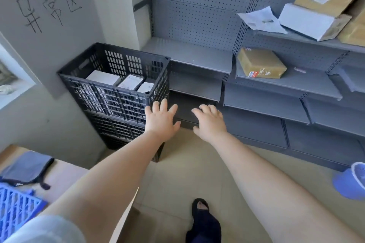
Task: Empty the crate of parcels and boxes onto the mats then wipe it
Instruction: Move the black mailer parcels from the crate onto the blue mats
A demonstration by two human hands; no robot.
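Observation:
A black slatted crate (110, 92) stands on top of other black crates in the corner, left of centre. Inside it lie three white boxes (130, 82) side by side. My left hand (161, 117) is stretched forward with fingers spread, just off the crate's near right corner, holding nothing. My right hand (210, 121) reaches forward beside it, fingers apart and empty, in front of the low grey shelves. A grey-blue cloth (25, 167) lies on a tan surface at the lower left.
Grey metal shelving (276, 85) fills the right, with a brown parcel (260, 63) on one shelf and cardboard boxes (320, 12) higher up. A blue plastic grid (13, 209) lies at bottom left, a blue tub (351, 181) at the right edge. My sandalled foot (203, 219) stands on the tiled floor.

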